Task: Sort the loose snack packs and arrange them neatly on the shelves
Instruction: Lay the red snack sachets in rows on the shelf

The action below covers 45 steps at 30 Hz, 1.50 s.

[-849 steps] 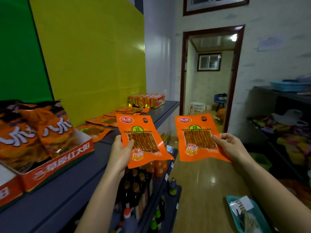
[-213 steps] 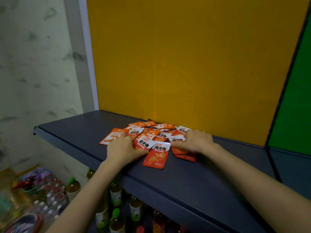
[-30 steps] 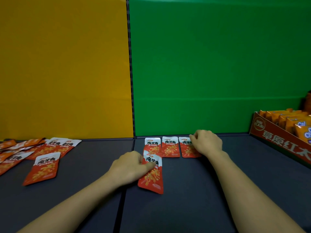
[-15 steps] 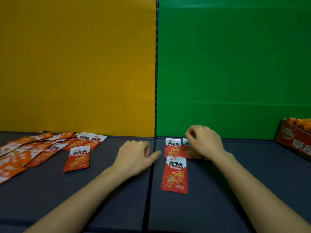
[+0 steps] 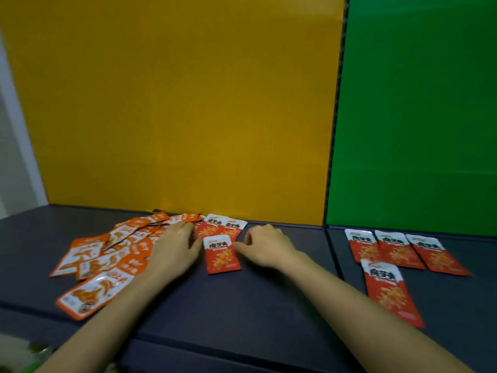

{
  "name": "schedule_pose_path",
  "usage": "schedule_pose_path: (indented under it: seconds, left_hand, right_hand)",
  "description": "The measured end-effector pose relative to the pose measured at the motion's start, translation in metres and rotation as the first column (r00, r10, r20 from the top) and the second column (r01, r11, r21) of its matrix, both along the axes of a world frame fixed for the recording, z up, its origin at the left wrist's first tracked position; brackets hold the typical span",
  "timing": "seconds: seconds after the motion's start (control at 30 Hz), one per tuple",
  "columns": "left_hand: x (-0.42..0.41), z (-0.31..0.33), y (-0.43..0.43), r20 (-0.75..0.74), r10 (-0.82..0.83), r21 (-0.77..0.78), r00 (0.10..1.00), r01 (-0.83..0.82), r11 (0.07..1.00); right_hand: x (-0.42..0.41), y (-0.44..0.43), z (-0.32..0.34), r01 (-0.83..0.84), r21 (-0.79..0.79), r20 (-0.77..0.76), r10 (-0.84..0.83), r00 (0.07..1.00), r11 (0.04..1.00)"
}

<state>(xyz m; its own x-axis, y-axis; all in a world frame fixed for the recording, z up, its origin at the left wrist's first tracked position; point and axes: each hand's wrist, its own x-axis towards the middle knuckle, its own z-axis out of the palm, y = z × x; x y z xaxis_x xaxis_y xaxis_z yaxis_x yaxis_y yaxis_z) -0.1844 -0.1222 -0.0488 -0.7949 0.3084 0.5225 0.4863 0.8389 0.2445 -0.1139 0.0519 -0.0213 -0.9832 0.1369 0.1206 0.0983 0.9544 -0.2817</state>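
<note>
A loose heap of orange snack packs (image 5: 107, 254) lies on the dark shelf (image 5: 242, 305) at the left. A single red pack (image 5: 221, 255) lies flat between my hands, with two more red packs (image 5: 223, 227) behind it by the yellow wall. My left hand (image 5: 174, 249) rests palm down on the heap's right edge, touching the red pack's left side. My right hand (image 5: 266, 246) has its fingertips at that pack's right edge, fingers curled, nothing lifted. Further right, three red packs (image 5: 395, 249) lie in a row, with another red pack (image 5: 390, 292) in front.
A yellow back panel (image 5: 188, 103) and a green back panel (image 5: 419, 103) meet at a dark seam. A pale wall (image 5: 13, 157) borders the shelf's left end. The shelf's front edge runs along the bottom of the view.
My view has swung left. Both hands left the red row by the green panel and moved to the orange heap, where they now flank a single red pack.
</note>
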Motion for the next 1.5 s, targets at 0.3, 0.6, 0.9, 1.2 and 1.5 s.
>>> schedule_pose_path:
  seconds: [0.3, 0.6, 0.9, 1.2, 1.5]
  left_hand:
    - [-0.022, -0.008, -0.043, 0.077, -0.010, -0.242, 0.997, 0.029, 0.970]
    - [-0.039, -0.003, -0.056, 0.117, 0.132, -0.384, 0.984, -0.078, 0.920]
    - [-0.053, 0.000, -0.053, 0.303, 0.030, -0.111, 0.952, 0.004, 0.994]
    - [-0.053, -0.001, -0.054, 0.320, 0.021, 0.061, 0.947, -0.043, 0.997]
    - [-0.046, -0.001, -0.046, 0.159, 0.050, -0.117, 0.986, -0.031, 0.993]
  right_hand:
    - [-0.041, -0.046, -0.011, 0.220, 0.085, 0.063, -0.226, 0.972, 0.972]
    - [-0.054, -0.035, -0.015, 0.253, -0.135, 0.173, -0.228, 0.958, 0.958]
    - [-0.084, -0.023, -0.018, 0.321, -0.567, -0.081, -0.439, 0.895, 0.758]
    - [-0.101, -0.040, -0.029, 0.542, -0.256, -0.025, -0.566, 0.824, 0.800]
    - [-0.112, -0.034, -0.021, 0.515, -0.404, 0.046, -0.546, 0.837, 0.756]
